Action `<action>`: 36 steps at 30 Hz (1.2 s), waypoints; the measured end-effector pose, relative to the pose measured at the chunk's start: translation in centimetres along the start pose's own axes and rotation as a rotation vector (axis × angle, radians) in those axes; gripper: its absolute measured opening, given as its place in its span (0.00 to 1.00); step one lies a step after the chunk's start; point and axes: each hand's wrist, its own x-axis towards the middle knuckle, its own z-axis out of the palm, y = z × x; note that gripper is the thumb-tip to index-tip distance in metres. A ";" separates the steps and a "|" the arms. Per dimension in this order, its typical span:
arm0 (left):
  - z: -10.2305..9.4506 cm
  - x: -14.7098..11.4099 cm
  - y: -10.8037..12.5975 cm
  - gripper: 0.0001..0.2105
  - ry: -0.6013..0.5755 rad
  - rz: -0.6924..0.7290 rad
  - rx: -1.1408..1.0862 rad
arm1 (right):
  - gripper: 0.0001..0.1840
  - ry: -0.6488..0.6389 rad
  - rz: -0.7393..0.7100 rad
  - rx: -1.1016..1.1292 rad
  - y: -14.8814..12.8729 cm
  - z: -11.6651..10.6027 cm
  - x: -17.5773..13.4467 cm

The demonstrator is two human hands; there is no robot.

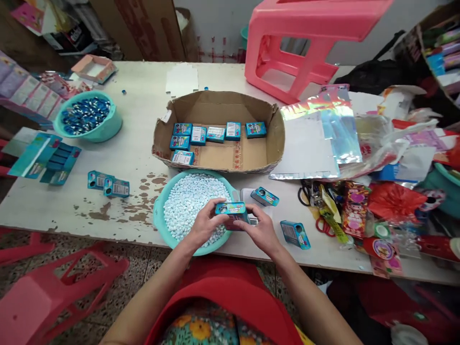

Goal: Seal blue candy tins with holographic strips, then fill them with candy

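Between my two hands is a small blue candy box [230, 209], held above the right edge of a turquoise basin [157, 211] full of pale white-blue candies [194, 196]. My left hand [206, 223] grips its left end, with the thumb on the near side. The fingers of my right hand [261, 227] close on its right end. Partly hidden behind the right hand lies a small device with a light top, perhaps a scale [247, 195]. Just right of it, one blue box [265, 196] lies tilted, and another blue box [295, 234] lies nearer the table edge.
A cardboard tray [215, 160] behind the basin holds several blue boxes. At left are a basin of blue wrapped pieces [117, 120], two boxes [108, 184] and flat cartons [46, 158]. Scissors [304, 194], wrappers and bags crowd the right. A pink stool [258, 52] lies at the back.
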 end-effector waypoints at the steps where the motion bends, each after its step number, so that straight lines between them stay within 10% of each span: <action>1: -0.3 -0.2 0.1 0.22 0.031 -0.043 -0.182 | 0.18 -0.005 0.008 -0.004 -0.9 0.5 0.2; 11: -3.2 2.0 0.3 0.17 0.253 -0.340 -0.876 | 0.18 -0.033 0.024 -0.176 -3.8 4.1 1.8; 20: -4.5 1.9 0.9 0.12 0.221 -0.271 -0.870 | 0.20 0.007 0.109 -0.082 -2.3 5.9 2.0; 32: -4.7 -0.1 3.3 0.10 0.060 0.259 -0.041 | 0.21 0.131 0.139 0.183 -2.0 7.1 1.9; 36: -7.0 0.7 3.2 0.12 0.191 0.267 0.000 | 0.22 0.168 0.146 0.408 -1.5 7.6 1.7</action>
